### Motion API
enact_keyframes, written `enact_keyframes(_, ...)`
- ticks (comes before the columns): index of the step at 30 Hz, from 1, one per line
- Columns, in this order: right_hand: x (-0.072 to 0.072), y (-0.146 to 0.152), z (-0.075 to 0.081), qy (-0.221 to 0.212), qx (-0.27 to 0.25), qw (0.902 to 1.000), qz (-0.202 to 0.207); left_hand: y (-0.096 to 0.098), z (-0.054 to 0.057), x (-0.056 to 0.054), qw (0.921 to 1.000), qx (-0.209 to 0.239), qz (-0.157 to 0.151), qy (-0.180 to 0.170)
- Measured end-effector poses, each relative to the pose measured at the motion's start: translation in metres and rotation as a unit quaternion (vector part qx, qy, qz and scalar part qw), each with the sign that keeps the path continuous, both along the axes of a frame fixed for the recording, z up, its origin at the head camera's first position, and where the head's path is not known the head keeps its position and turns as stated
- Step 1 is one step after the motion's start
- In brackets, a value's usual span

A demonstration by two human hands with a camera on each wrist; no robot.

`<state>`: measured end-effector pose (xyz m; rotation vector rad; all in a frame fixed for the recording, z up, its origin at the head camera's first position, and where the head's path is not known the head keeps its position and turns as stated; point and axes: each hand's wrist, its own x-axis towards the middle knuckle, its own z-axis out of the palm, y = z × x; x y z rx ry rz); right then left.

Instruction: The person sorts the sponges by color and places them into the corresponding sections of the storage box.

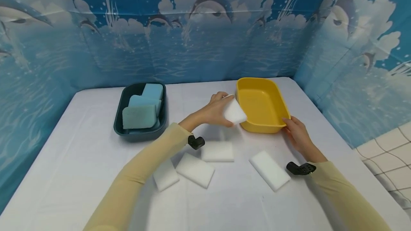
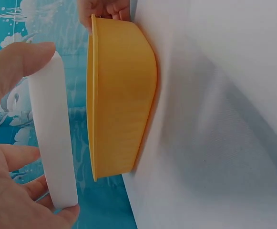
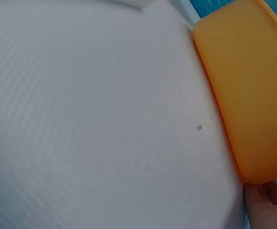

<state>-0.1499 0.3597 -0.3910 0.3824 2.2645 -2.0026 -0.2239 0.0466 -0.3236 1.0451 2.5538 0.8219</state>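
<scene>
My left hand (image 1: pixel 214 112) pinches a white sponge block (image 1: pixel 235 112) by its ends, thumb on one side and fingertips on the other. In the left wrist view the white block (image 2: pixel 55 131) is seen edge-on, level with the rim of a yellow plastic tub (image 2: pixel 121 95) and just beside it. That tub (image 1: pixel 260 103) stands on the table with bare inside walls and floor. Its near right corner is gripped by my right hand (image 1: pixel 299 135), thumb at the rim. The right wrist view shows these fingers (image 3: pixel 267 210) low at the tub's corner.
Several more white sponge blocks (image 1: pixel 217 151) lie flat on the white-covered table, nearer to me. At the left stands a dark teal tub (image 1: pixel 118 119) with blue sponges (image 1: pixel 139 117) piled in it. A dolphin-print curtain (image 1: pixel 199 52) closes off the back and sides.
</scene>
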Motion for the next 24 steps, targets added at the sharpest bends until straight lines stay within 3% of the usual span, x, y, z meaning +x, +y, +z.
enact_keyframes(6,0.0,-0.004,-0.001,-0.009,0.034,0.9994,-0.001,0.012,0.001,-0.007,0.9999,0.005,0.011,0.003)
enact_keyframes(17,0.0,-0.004,-0.001,-0.027,0.042,0.9987,-0.014,0.048,0.0,-0.021,0.999,-0.015,0.029,0.029)
enact_keyframes(24,0.0,-0.004,-0.003,-0.025,0.051,0.9984,-0.004,0.071,-0.005,-0.024,0.9988,-0.013,0.046,-0.004)
